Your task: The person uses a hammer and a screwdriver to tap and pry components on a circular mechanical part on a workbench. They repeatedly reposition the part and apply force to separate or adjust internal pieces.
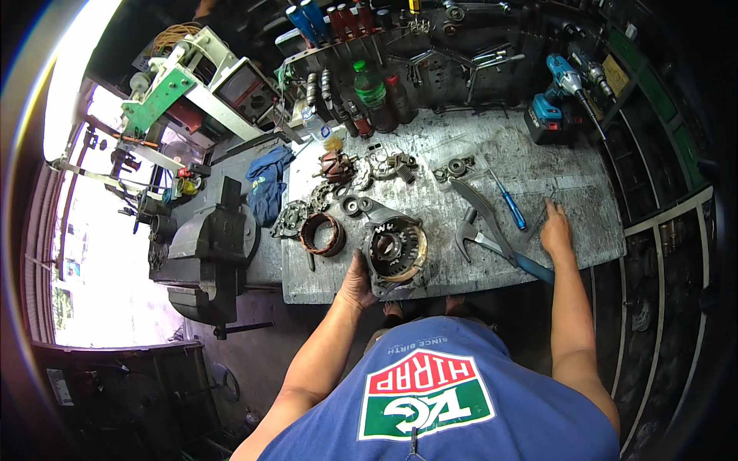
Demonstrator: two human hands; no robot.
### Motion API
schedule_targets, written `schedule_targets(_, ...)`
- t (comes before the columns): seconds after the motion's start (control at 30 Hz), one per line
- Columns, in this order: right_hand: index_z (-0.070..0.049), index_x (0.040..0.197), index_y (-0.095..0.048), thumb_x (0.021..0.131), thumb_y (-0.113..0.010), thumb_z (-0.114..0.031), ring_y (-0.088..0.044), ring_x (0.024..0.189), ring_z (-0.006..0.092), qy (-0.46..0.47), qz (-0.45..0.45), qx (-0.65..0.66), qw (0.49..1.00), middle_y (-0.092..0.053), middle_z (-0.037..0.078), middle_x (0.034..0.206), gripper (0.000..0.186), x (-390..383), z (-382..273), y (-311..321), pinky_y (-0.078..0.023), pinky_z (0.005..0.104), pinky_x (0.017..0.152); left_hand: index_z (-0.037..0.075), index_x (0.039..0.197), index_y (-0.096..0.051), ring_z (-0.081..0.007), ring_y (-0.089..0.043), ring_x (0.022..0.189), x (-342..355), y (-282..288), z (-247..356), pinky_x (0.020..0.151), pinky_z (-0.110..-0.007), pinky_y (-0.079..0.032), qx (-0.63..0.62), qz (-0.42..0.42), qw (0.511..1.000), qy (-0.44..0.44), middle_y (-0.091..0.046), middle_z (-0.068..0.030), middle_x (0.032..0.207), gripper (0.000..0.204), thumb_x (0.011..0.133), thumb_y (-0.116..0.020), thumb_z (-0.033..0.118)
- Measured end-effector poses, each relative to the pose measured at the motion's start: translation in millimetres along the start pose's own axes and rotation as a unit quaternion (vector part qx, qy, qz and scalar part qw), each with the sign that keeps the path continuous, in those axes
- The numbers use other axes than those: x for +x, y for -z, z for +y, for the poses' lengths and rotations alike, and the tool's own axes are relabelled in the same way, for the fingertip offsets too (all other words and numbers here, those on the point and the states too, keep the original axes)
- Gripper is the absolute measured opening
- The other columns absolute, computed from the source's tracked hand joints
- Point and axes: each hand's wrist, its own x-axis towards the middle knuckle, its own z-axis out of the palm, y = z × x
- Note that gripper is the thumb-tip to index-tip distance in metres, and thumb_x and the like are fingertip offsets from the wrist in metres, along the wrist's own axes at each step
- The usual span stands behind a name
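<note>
My left hand (355, 280) grips the left side of a metal alternator housing (393, 253) at the bench's front edge. Beside it sit a copper stator ring (321, 234), a rotor (335, 165) and several metal end parts (290, 217). My right hand (556, 230) is on the bench at the right, fingers closed at a slim dark piece (542, 217) that is too small to name. Left of it lie a blue-handled screwdriver (509, 201), a claw hammer (478, 240) and a long dark curved tool (484, 215) across the hammer.
The metal bench (596, 215) carries bottles (371, 96) and a cordless drill (553, 107) toward the back. A bench vise (204, 261) and a blue cloth (265, 192) are at the left. Tool racks (334, 34) stand behind, and dark shelving (669, 284) is at the right.
</note>
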Motion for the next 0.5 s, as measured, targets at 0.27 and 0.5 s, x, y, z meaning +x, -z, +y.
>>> schedule_targets(0.27, -0.003, 0.142, -0.071, 0.090, -0.081, -0.005, -0.069, 0.125, 0.0426, 0.279, -0.135, 0.142, 0.940, -0.071, 0.021, 0.131, 0.053, -72, -126, 30, -0.058, 0.0528, 0.109, 0.000, 0.143, -0.068, -0.0290, -0.079, 0.114, 8, 33, 9, 0.104, -0.048, -0.066, 0.228, 0.190, 0.955, 0.023, -0.079, -0.0155, 0.131, 0.071, 0.102, -0.084, 0.056)
schedule_targets(0.5, -0.006, 0.154, -0.062, 0.100, -0.082, -0.018, -0.063, 0.131, 0.0444, 0.061, -0.033, -0.004, 0.998, -0.062, 0.022, 0.140, 0.059, -74, -147, -2, -0.052, 0.0561, 0.110, -0.006, 0.156, -0.063, -0.0264, -0.077, 0.118, 31, 19, 41, 0.105, -0.038, -0.058, 0.562, 0.290, 0.774, 0.028, -0.079, -0.0234, 0.135, 0.080, 0.103, -0.078, 0.052)
